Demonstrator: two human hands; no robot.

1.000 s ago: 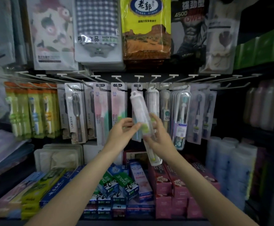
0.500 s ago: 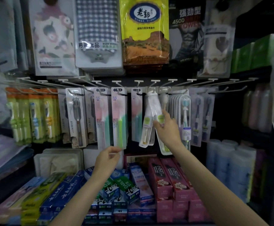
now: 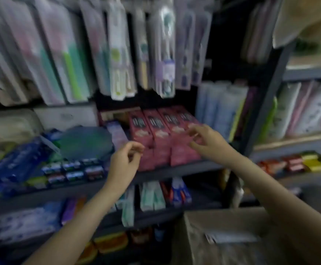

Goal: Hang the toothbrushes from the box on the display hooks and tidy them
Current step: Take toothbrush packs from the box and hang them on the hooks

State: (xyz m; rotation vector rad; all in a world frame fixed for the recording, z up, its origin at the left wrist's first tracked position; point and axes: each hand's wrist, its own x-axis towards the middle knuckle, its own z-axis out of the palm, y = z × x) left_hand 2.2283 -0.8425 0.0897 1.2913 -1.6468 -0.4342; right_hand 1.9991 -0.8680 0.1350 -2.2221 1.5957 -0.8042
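The view is blurred by motion. Packaged toothbrushes hang in a row along the top of the frame. A cardboard box stands at the bottom right, with packets dimly visible inside. My left hand hovers in front of the shelf with loosely curled fingers and holds nothing. My right hand hovers over the pink toothpaste boxes, fingers relaxed and empty. Both hands are well below the hanging packs and above the box.
Blue and green toothpaste cartons fill the shelf on the left. A dark upright post divides this rack from the shelves on the right. More tubes lie on the lower shelf.
My right hand let go of the toothbrush pack now hanging on its hook. Both hands dropped to shelf level. The camera tilted down and right, bringing the cardboard box into view.
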